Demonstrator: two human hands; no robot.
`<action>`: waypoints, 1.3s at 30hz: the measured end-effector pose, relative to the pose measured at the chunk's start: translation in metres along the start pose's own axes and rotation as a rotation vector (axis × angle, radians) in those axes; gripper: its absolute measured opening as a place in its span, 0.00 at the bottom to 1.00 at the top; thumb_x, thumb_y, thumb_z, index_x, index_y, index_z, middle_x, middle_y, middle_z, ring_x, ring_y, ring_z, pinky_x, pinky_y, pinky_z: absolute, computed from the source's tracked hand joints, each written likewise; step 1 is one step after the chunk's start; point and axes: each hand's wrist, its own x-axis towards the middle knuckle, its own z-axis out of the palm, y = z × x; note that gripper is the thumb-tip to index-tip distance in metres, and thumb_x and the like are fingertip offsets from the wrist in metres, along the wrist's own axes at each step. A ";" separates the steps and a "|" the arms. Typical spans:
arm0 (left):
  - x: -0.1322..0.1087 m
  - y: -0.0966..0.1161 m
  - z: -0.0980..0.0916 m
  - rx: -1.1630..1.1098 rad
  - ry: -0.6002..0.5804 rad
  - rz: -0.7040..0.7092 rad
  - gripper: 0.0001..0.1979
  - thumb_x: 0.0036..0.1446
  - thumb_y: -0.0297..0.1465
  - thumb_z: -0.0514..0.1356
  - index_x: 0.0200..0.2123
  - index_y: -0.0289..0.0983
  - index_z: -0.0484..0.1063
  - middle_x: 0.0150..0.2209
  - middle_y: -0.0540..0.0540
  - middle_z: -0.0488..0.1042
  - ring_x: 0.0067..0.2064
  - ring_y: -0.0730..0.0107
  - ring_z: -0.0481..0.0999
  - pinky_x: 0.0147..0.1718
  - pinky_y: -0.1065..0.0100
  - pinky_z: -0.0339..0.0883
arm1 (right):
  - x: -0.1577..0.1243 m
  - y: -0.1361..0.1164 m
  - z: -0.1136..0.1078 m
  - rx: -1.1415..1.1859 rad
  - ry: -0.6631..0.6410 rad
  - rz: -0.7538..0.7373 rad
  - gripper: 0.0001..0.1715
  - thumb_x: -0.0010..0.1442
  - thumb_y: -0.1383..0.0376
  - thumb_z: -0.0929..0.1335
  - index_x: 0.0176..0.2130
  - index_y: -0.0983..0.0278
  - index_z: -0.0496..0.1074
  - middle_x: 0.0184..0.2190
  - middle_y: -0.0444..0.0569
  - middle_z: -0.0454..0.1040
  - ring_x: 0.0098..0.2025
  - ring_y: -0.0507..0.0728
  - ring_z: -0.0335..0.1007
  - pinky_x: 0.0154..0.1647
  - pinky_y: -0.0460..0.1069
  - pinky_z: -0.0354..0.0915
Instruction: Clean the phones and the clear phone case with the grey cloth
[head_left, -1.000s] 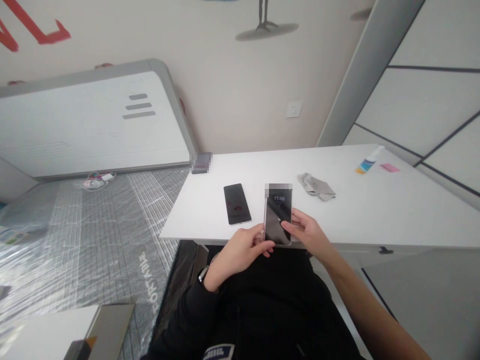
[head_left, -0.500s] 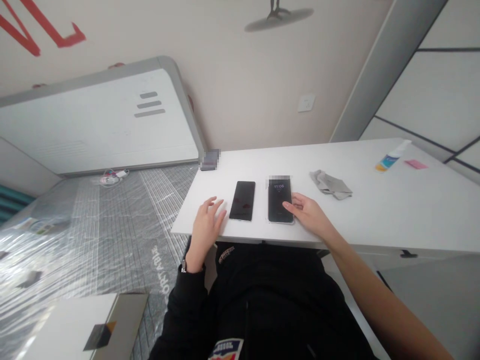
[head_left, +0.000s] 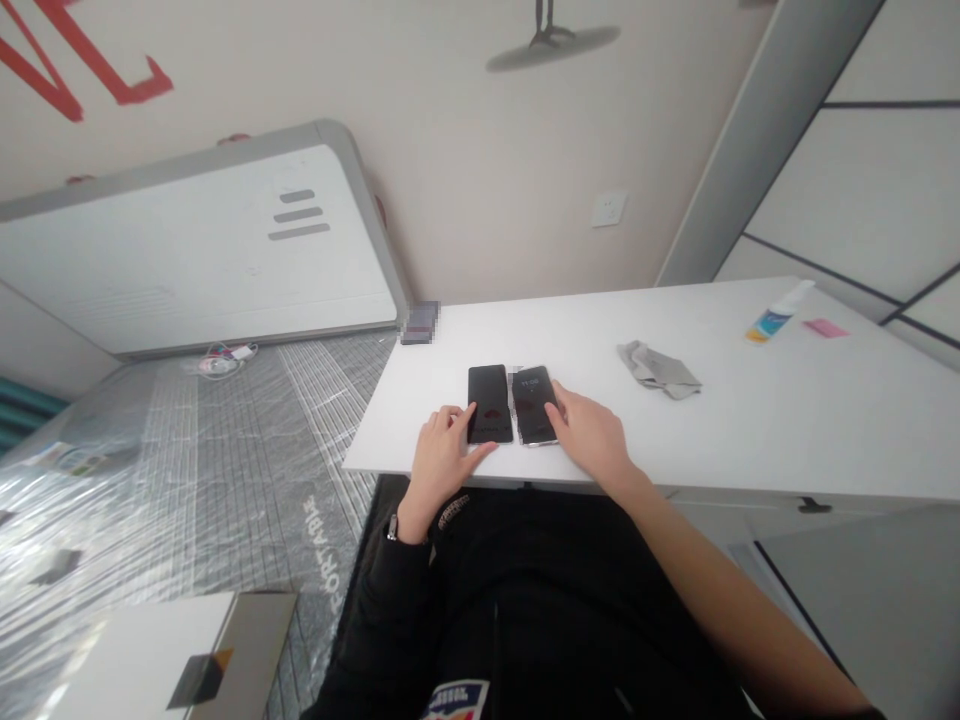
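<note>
Two dark smartphones lie side by side on the white table point(head_left: 720, 430), a narrow gap between them. At the left phone point(head_left: 489, 395), my left hand point(head_left: 439, 455) has its fingertips on the left edge and its thumb along the bottom edge. My right hand point(head_left: 592, 430) grips the right phone point(head_left: 535, 410) by its right side, thumb over the screen. That screen is lit with a clock, and the phone leans slightly out of line with the other one. A crumpled grey cloth point(head_left: 660, 370) rests to the right of my right hand.
A spray bottle point(head_left: 778, 314) lies on its side at the table's far right, beside a pink slip point(head_left: 826, 328). A dark, blurred flat object point(head_left: 420, 322) sits at the back left corner. On the floor at lower left stands a white box point(head_left: 142, 650).
My right hand has brought its phone left, closer to the other, and the phone has turned slightly. My left hand has moved right and taken hold of the left phone.
</note>
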 end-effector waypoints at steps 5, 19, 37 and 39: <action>0.000 -0.003 0.001 -0.003 -0.004 0.012 0.30 0.62 0.42 0.67 0.64 0.37 0.68 0.52 0.39 0.73 0.50 0.51 0.74 0.52 0.51 0.71 | -0.006 -0.012 0.009 -0.111 0.041 -0.006 0.22 0.71 0.65 0.61 0.61 0.67 0.70 0.50 0.63 0.75 0.51 0.68 0.73 0.43 0.55 0.65; -0.003 -0.007 0.002 -0.265 0.097 0.030 0.30 0.66 0.45 0.62 0.67 0.43 0.63 0.57 0.38 0.70 0.54 0.51 0.76 0.56 0.49 0.71 | 0.024 0.113 -0.075 -0.064 0.312 0.133 0.19 0.65 0.52 0.68 0.49 0.62 0.76 0.51 0.59 0.77 0.50 0.68 0.73 0.47 0.57 0.67; 0.128 0.130 -0.030 -0.478 -0.164 0.557 0.24 0.69 0.40 0.58 0.65 0.39 0.64 0.64 0.36 0.70 0.65 0.52 0.70 0.65 0.49 0.63 | 0.018 0.101 -0.132 0.682 -0.085 -0.108 0.23 0.57 0.43 0.72 0.32 0.59 0.77 0.46 0.52 0.78 0.50 0.64 0.73 0.55 0.57 0.65; 0.132 0.137 -0.028 -0.561 -0.265 0.558 0.23 0.67 0.43 0.60 0.60 0.39 0.68 0.60 0.37 0.75 0.60 0.54 0.74 0.61 0.52 0.65 | 0.005 0.089 -0.140 0.781 -0.125 -0.099 0.22 0.58 0.44 0.73 0.35 0.59 0.76 0.42 0.50 0.77 0.46 0.62 0.73 0.51 0.55 0.66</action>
